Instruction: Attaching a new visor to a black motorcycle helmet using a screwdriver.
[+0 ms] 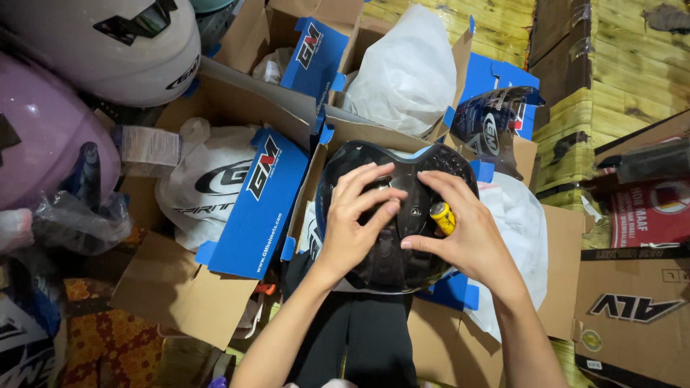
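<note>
A dark tinted helmet visor (381, 269) lies curved across my lap, over an open cardboard box. My left hand (356, 219) rests on its middle, fingers spread and pressing the surface. My right hand (463, 230) sits on the visor's right side and grips a tool with a yellow handle (443, 218) between thumb and fingers. The tool's tip is hidden under my fingers. Both hands meet near the visor's centre.
Open cardboard boxes with blue flaps (262, 208) hold white bagged helmets (205, 183) on the left and behind (406, 68). A white helmet (122, 43) and a lilac helmet (43, 136) sit far left. Another tinted visor (492, 126) stands behind; more boxes (632, 309) right.
</note>
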